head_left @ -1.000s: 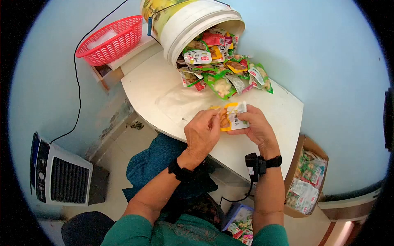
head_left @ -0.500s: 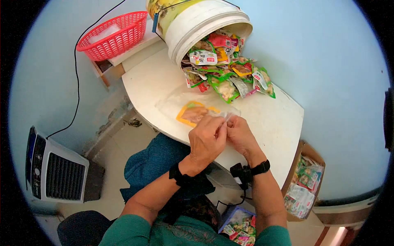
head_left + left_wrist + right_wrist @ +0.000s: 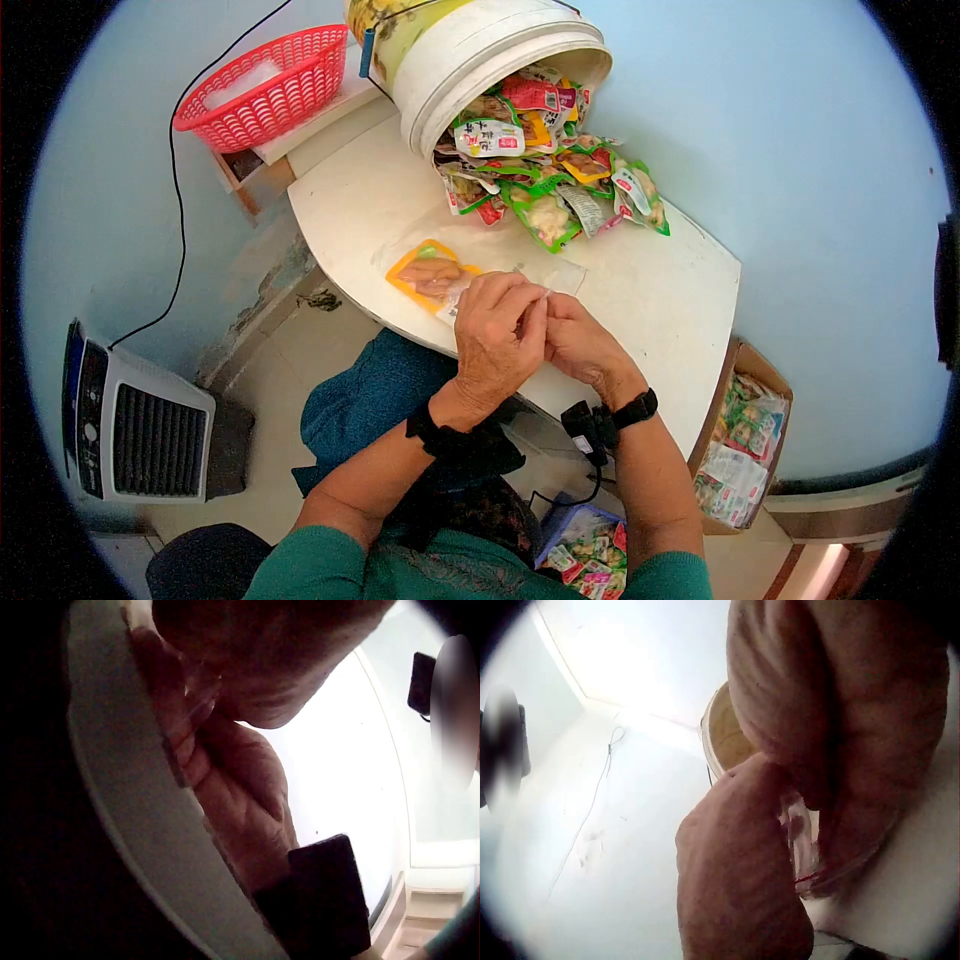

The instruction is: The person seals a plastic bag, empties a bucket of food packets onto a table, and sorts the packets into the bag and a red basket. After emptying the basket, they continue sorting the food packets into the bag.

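A clear plastic bag (image 3: 568, 277) lies at the table's front, its edge pinched between the fingers of both hands. The left hand (image 3: 497, 335) and the right hand (image 3: 590, 345) meet with their fingertips close together. In the right wrist view, clear film (image 3: 802, 836) shows between the fingers. Left of the left hand, a yellow-edged food packet (image 3: 428, 272) with tan pieces lies flat; its right end is hidden by that hand. Whether the packet is inside the bag, I cannot tell.
A tipped white bucket (image 3: 455, 85) spills several colourful packets (image 3: 545, 215) onto the white table (image 3: 660, 300). A red basket (image 3: 265, 95) stands at the back left. A carton of packets (image 3: 740, 440) is at the right, a blue bin (image 3: 580, 545) below, a cooler (image 3: 155, 435) at the left.
The packet has gone from between both hands to the table on the left. Both hands have come together and now pinch clear plastic; the right hand let go of the packet.
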